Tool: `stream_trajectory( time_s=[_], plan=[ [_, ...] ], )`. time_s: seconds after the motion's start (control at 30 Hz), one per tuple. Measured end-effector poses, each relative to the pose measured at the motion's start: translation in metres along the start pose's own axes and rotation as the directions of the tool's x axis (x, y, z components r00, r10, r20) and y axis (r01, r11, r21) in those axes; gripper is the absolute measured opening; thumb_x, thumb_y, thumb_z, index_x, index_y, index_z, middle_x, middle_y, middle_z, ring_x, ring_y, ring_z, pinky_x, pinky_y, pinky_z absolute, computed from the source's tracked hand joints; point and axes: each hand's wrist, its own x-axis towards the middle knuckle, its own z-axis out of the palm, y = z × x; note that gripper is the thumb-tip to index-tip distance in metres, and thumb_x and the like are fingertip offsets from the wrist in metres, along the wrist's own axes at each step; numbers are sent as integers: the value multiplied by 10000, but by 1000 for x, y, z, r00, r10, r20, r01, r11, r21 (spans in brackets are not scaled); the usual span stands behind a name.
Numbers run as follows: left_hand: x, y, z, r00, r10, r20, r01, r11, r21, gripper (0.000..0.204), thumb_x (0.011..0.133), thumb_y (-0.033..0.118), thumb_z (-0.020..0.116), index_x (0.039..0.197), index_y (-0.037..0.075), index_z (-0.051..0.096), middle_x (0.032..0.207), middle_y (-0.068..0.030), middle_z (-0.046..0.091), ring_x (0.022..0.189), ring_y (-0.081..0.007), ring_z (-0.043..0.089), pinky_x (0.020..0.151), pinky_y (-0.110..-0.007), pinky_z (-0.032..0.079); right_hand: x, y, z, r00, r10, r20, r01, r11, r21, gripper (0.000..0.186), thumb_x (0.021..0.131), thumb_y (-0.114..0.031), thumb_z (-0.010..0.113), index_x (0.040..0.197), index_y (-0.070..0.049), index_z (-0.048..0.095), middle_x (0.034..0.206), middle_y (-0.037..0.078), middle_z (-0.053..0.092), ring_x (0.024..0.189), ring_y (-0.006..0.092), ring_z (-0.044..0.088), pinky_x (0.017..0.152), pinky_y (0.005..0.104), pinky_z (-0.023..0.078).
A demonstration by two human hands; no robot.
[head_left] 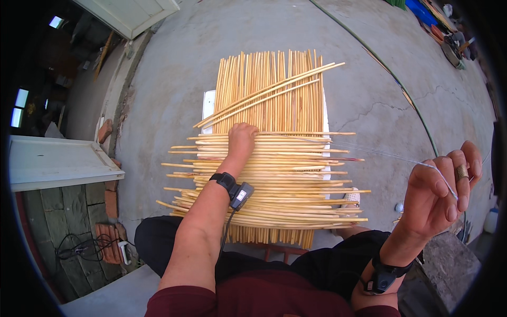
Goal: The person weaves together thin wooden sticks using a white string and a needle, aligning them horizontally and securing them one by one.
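Peeled wooden sticks lie crosswise in a thick layer in front of me. Beyond and beneath them, a row of lengthwise sticks lies side by side. My left hand has its fingers curled around the far edge of the crosswise layer, at the outermost stick; its fingertips are partly hidden. From beside that hand a thin pale string runs taut to the right. My right hand, raised at the far right, is closed on this string, which passes across its fingers. A ring sits on one finger.
Several loose sticks lie slantwise over the lengthwise row. A white board shows under the sticks. Along the concrete floor runs a green hose. To the left are an open white door, bricks and a black cable.
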Motion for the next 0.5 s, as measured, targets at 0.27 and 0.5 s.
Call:
stream_trajectory(
  time_s=[0.27,0.5],
  plan=[
    [-3,-10,11,994,-104,-14,103,992,-69,70,735,50,699,760,114,697,807,-45,612,876,-269,534,829,-394,393,-1,5,11,990,-132,-43,127,987,-102,173,989,-90,473,823,-127,507,510,-8,470,483,108,484,880,304,398],
    [5,-11,5,988,-136,71,135,991,16,68,750,75,689,740,143,689,796,-45,593,880,-284,525,832,-411,395,-4,-1,10,983,-175,-50,175,985,2,228,963,-14,469,758,-112,478,468,10,391,455,115,428,867,284,414]
  ],
)
